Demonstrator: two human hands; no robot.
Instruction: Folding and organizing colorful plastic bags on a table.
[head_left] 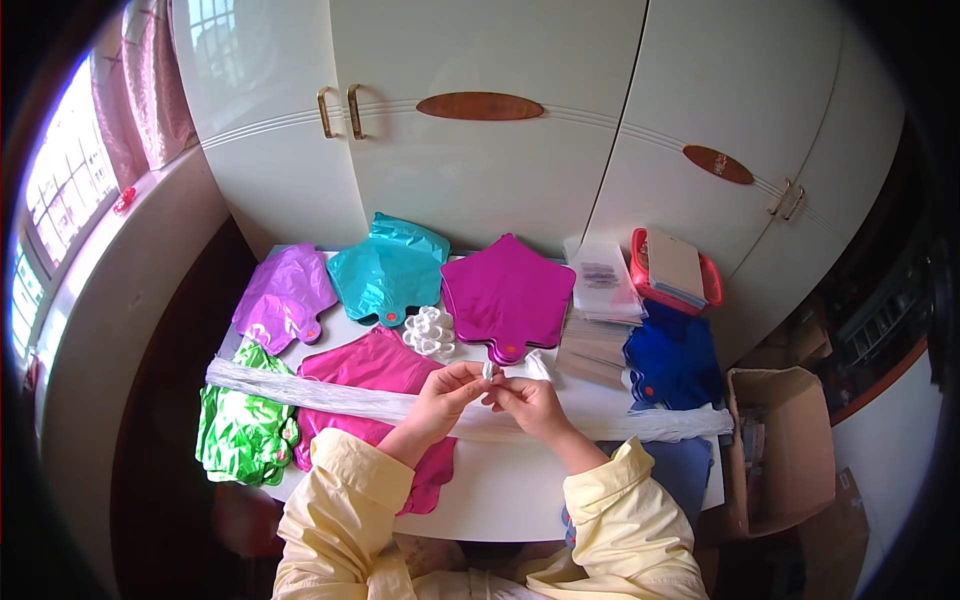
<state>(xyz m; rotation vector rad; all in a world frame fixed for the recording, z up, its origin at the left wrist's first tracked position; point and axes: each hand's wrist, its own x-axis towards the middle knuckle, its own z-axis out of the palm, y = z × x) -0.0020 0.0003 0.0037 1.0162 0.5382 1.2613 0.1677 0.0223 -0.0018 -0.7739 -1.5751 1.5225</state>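
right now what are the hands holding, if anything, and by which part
Left hand and right hand pinch a small white item between their fingers; which part, I can't tell.

Left hand (452, 392) beside right hand (533, 404), both bent-fingered

A glossy white wardrobe (480, 180) stands behind the table (500, 505), bearing 4 brass handles (355, 112) and 2 oval brown plaques (480, 106). At left, a pink curtain (155, 90) hangs beside a barred window (70, 165); a small red object (124, 200) lies on the sill (152, 181). An open cardboard box (803, 425) stands just right of the table.
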